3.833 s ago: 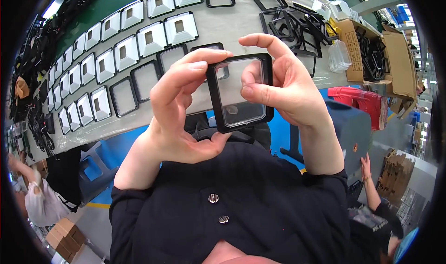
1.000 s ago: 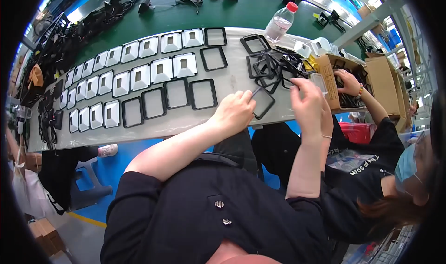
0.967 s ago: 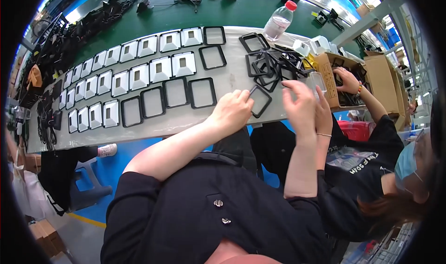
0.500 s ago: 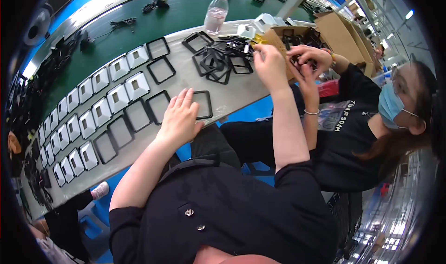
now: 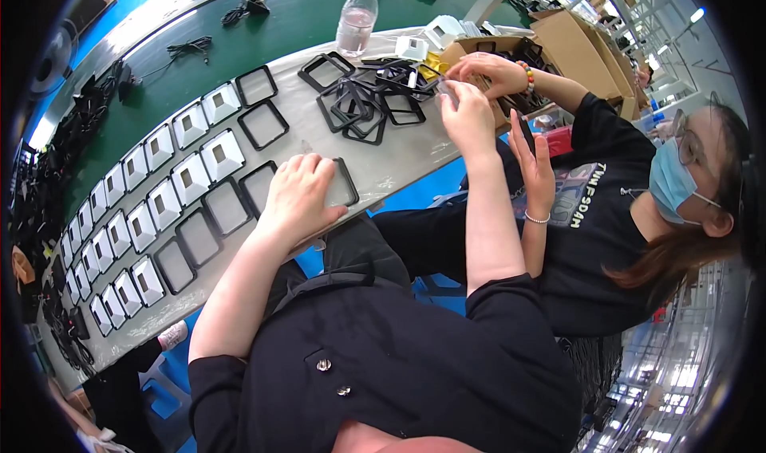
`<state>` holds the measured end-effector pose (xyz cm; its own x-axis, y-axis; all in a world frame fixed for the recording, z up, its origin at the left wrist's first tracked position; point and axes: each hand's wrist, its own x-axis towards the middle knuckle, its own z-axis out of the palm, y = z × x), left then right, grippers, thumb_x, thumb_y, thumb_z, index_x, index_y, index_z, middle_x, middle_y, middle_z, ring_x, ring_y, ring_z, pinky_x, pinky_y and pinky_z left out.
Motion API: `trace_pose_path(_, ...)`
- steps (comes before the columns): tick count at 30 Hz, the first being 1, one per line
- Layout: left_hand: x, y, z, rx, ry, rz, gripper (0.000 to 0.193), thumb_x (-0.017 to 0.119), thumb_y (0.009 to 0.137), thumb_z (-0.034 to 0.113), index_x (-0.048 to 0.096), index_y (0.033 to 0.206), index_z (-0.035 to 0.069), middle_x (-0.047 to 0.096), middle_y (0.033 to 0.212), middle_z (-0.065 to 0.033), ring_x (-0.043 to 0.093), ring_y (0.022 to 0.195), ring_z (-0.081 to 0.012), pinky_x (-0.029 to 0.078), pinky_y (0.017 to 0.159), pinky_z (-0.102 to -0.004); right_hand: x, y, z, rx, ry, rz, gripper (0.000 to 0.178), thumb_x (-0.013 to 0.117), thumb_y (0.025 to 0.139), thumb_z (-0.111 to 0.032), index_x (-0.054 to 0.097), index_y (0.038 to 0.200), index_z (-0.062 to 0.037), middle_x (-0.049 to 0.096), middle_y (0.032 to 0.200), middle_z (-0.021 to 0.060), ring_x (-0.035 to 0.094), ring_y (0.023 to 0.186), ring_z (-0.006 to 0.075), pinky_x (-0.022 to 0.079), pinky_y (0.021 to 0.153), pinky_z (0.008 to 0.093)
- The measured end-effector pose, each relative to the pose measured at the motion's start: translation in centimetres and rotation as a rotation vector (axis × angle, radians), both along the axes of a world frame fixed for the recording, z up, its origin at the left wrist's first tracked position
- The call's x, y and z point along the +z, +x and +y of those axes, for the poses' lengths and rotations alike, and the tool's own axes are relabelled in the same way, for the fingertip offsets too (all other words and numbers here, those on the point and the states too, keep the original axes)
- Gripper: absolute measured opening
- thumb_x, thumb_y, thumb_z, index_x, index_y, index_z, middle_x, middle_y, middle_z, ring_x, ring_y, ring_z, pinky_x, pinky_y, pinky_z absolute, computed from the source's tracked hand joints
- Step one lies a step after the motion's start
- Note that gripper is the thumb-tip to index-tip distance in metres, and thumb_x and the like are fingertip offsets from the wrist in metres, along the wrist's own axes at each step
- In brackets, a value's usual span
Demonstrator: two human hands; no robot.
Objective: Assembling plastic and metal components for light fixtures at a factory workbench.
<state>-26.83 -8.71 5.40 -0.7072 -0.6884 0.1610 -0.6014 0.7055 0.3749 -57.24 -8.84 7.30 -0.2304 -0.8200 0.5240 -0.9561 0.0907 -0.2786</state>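
Note:
My left hand (image 5: 299, 188) rests palm down near the table edge, its thumb apart from the fingers, partly covering a black rectangular frame (image 5: 345, 182). A small translucent bit (image 5: 306, 146) shows beside its fingertips. My right hand (image 5: 469, 122) is raised at the table's right end, its fingers pinched around a small clear piece (image 5: 448, 94) whose kind I cannot make out. Left of that hand is a loose pile of black frames (image 5: 359, 112). Rows of white housings (image 5: 190, 178) set in black frames stretch leftward, with bare frames (image 5: 263, 124) at the rows' near ends.
A bottle with a red cap (image 5: 357, 18) stands behind the pile. At right, a co-worker's hand (image 5: 499, 74) is by an open cardboard box (image 5: 578, 50); their other hand holds a dark strip-like part (image 5: 525, 132). Cables (image 5: 189, 48) lie on the green surface (image 5: 299, 6) beyond.
My left hand's fingers have curled over the frame, and it has shifted slightly left in view. My right hand stays near the box. The co-worker's hands have parted, one now toward the box.

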Motion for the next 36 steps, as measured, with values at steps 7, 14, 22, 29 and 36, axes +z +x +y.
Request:
trace_pose_path(7,2.0,2.1,0.2,0.225,0.42,0.35,0.061,0.065,0.079,0.033,0.048,0.134,0.014,0.054,0.11,-0.012,0.054,0.1,-0.0244,0.045,0.086,-0.0331,-2.7,0.8,3.3,-0.059,-0.21,-0.069,0.024,0.062,0.082,-0.011,0.064,0.104,-0.0004,0.063,0.106,0.0168,0.059,0.102,0.033,0.046,0.091,0.0404)
trace_pose_path(14,2.3,3.9,1.6,0.338,1.27,0.968,0.061,0.041,0.097,0.053,0.036,0.139,0.009,0.059,0.112,-0.0123,0.06,0.096,-0.0202,0.046,0.08,-0.0314,-5.0,-3.0,-0.3,-0.236,0.06,0.246,0.037,0.057,0.088,-0.029,0.062,0.114,-0.0036,0.063,0.117,0.0132,0.056,0.113,0.0289,0.042,0.094,0.0441)
trace_pose_path(22,2.5,5.6,2.0,0.126,1.597,1.182,0.051,0.044,0.098,0.045,0.04,0.132,0.006,0.064,0.105,-0.0164,0.065,0.1,-0.0327,0.053,0.085,-0.0399,-3.5,-2.8,0.3,-0.109,0.006,0.123,0.018,0.061,0.084,-0.018,0.071,0.094,-0.0085,0.07,0.103,0.008,0.062,0.101,0.0243,0.046,0.086,0.0405)
trace_pose_path(29,2.3,6.2,2.3,0.047,1.427,1.153,0.068,0.055,0.086,0.034,0.031,0.141,0.002,0.057,0.113,-0.0084,0.057,0.115,-0.0298,0.045,0.096,-0.0395,-2.7,-2.1,-0.5,-0.142,0.132,-0.011,0.024,0.069,0.078,-0.023,0.067,0.098,-0.0099,0.069,0.098,0.0125,0.064,0.096,0.0304,0.049,0.085,0.0415)
trace_pose_path(36,2.8,6.1,2.6,0.109,1.147,1.203,0.048,0.06,0.082,0.02,0.041,0.123,0.003,0.052,0.12,-0.0157,0.054,0.117,-0.024,0.045,0.095,-0.0335,-4.1,-7.5,-2.0,0.009,-0.077,-0.25,0.032,0.069,0.078,-0.023,0.066,0.103,-0.0032,0.068,0.096,0.0145,0.066,0.092,0.0246,0.051,0.082,0.0347)
